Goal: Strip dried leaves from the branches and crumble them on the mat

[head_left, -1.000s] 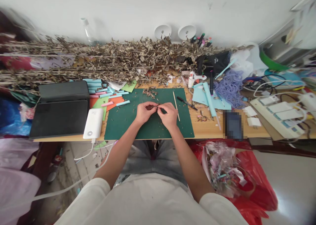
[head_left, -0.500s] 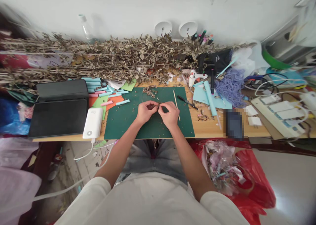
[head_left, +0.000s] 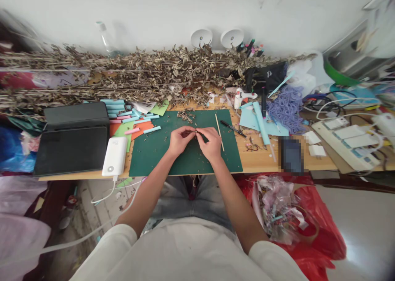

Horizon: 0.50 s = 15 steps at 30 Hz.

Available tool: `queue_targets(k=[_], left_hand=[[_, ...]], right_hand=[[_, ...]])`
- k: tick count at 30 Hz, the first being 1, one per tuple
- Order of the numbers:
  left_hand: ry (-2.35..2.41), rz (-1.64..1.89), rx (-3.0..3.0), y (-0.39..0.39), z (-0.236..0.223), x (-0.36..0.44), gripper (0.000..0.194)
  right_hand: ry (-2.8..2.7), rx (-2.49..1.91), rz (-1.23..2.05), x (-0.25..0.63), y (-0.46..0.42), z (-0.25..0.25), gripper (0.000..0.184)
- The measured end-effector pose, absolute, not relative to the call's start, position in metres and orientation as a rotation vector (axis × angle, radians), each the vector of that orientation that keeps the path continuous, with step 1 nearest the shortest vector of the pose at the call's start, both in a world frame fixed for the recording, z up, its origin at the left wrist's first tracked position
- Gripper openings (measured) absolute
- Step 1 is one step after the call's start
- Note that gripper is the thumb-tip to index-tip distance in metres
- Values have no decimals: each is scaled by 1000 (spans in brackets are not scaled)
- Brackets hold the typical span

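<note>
My left hand and my right hand meet above the green cutting mat, their thumbs and forefingers pinched together. Between the fingertips shows a small dark brown bit of dried leaf, mostly covered by the fingers. Just beyond the hands, a little heap of dried leaves lies on the mat, with crumbs scattered around it. A thin pale stick and a black pen rest to the right of my right hand.
Long dried plant stems stretch across the back of the desk. Leftward are a black tablet case, a white power bank and rolled paper tubes. Rightward lie a glue gun, purple yarn and a power strip.
The fingertips have drawn closer around the brown dried leaf, so less of it shows. The whole view has shifted slightly; the things on the desk stay put.
</note>
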State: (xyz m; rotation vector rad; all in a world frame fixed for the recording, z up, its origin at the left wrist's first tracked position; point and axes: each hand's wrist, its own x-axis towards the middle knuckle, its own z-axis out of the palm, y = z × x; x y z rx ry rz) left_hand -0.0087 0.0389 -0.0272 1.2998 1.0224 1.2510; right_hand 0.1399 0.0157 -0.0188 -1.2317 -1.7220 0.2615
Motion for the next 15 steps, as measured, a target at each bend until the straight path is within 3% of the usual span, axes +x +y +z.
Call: queue_targets(k=[15], left_hand=[[1166,1225,1296,36,-30,-7,19]], right_hand=[[-1681,-1299,16,137,16,-27,13]])
